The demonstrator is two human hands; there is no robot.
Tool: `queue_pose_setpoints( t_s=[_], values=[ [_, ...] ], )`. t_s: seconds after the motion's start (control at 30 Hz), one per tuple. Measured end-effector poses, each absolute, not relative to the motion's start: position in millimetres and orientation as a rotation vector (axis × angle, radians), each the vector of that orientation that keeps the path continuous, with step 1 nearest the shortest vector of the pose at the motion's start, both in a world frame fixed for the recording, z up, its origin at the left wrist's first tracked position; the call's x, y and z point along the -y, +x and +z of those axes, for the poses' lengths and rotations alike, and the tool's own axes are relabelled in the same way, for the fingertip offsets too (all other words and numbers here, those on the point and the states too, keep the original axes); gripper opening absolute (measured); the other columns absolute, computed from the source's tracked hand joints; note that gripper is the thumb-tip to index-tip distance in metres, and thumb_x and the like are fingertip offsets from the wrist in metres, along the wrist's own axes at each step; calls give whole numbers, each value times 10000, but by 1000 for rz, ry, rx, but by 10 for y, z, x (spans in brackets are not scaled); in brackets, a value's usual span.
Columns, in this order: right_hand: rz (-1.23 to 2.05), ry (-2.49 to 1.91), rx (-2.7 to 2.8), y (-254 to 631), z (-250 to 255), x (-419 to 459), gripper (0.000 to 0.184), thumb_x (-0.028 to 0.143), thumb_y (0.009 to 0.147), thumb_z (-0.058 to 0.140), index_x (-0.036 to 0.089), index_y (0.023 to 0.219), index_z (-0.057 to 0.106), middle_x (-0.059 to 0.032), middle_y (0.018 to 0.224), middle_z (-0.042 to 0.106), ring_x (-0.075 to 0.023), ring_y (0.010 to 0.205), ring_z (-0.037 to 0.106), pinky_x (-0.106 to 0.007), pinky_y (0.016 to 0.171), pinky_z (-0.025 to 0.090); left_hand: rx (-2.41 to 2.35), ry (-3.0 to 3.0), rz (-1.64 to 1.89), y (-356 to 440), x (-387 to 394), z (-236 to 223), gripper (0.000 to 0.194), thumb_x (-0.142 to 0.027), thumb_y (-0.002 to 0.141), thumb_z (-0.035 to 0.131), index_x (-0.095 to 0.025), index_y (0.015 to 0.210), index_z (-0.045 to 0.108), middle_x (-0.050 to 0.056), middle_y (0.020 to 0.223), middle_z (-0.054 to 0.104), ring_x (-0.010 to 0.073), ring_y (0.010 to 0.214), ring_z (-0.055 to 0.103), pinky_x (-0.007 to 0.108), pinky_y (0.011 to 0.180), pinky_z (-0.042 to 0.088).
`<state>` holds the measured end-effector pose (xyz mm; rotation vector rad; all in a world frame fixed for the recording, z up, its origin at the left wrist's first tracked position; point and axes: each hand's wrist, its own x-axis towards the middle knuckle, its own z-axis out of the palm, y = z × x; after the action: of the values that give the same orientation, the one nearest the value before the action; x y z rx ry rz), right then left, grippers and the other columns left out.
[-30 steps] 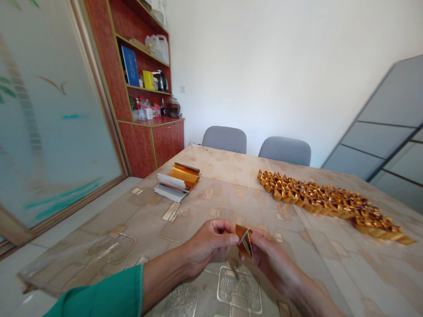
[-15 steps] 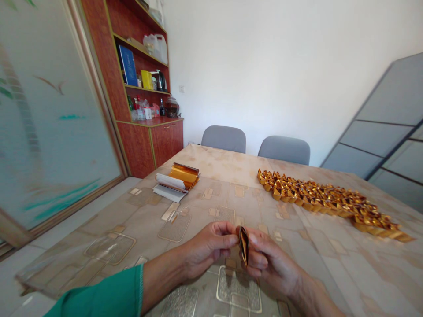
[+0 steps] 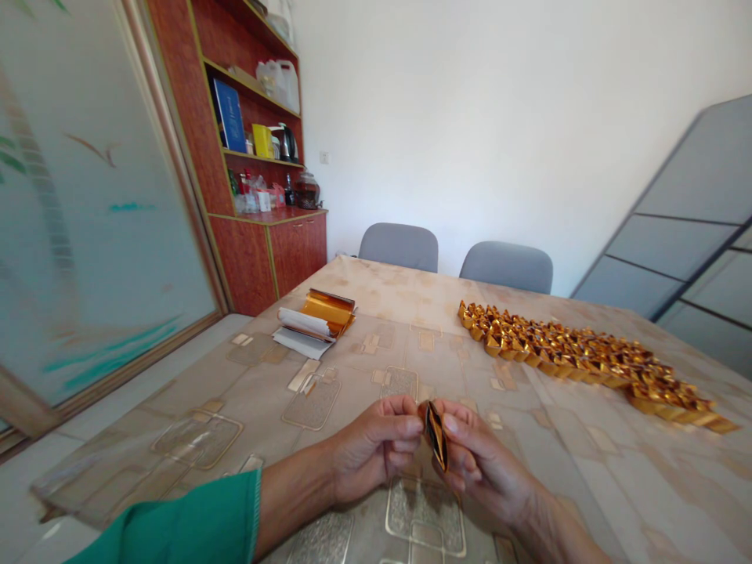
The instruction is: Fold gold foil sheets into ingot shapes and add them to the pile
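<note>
Left hand [image 3: 373, 450]: closed on one side of the folded foil [image 3: 435, 435], just beside the right hand.
Right hand [image 3: 482, 462]: closed on the foil's other side.
Foil: held upright between both hands, above the table [image 3: 247, 392].
Beyond: a foil sheaf [image 3: 314, 321] lay ahead-left; rows of folded gold pieces [image 3: 587, 360] lay ahead-right.

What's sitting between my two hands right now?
A small folded piece of gold foil lies between your left hand and right hand, held in their fingers, as the head view shows.

One folded foil [image 3: 435, 435]; two grey chairs [image 3: 398, 247]
</note>
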<state>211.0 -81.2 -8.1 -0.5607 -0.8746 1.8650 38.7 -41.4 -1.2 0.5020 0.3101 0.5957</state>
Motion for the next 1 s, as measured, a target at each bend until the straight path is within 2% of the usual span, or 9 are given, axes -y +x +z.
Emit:
queue_pose_setpoints(
  t_s=[0.13, 0.3, 0.57, 0.77, 0.9, 1.0],
  values=[
    [1856, -577, 856, 2096, -67, 804, 234, 372, 834, 774, 155, 869, 695, 130, 406, 343, -40, 377, 169, -151, 390, 301, -249, 443, 578, 391, 427, -30, 306, -139, 624, 895, -108, 796, 644, -50, 613, 494, 1, 473, 369, 95, 427, 252],
    [1839, -626, 804, 2073, -33, 785, 224, 349, 826, 783, 145, 824, 691, 124, 431, 334, -40, 403, 163, -150, 406, 283, -244, 390, 673, 392, 438, -19, 367, -65, 688, 826, -182, 993, 660, -32, 719, 589, 12, 489, 454, 100, 457, 327],
    [1838, -677, 863, 2104, -99, 792, 250, 395, 847, 753, 162, 878, 669, 129, 407, 362, -42, 375, 140, -166, 393, 277, -277, 455, 735, 403, 437, 40, 357, -101, 672, 852, -176, 955, 647, -45, 669, 576, 23, 498, 463, 110, 463, 340],
    [1772, -703, 791, 2080, -28, 795, 256, 301, 786, 808, 163, 715, 604, 72, 535, 436, -68, 503, 311, -184, 532, 372, -355, 546, 777, 419, 430, 18, 343, -117, 667, 825, -161, 947, 633, -37, 713, 583, 25, 515, 456, 135, 485, 354],
    [1826, -726, 731, 2085, -27, 801, 247, 289, 751, 836, 168, 753, 621, 82, 555, 396, -68, 511, 290, -185, 534, 348, -396, 706, 807, 423, 448, 28, 398, -182, 653, 851, -169, 966, 605, -10, 796, 610, 69, 614, 541, 159, 515, 374],
    [1851, -741, 713, 2103, -49, 802, 236, 281, 746, 838, 173, 758, 629, 73, 584, 416, -74, 532, 320, -196, 559, 358, -433, 781, 820, 431, 457, 34, 403, -213, 656, 852, -178, 951, 581, -21, 789, 596, 71, 608, 537, 159, 492, 351]
  ],
)
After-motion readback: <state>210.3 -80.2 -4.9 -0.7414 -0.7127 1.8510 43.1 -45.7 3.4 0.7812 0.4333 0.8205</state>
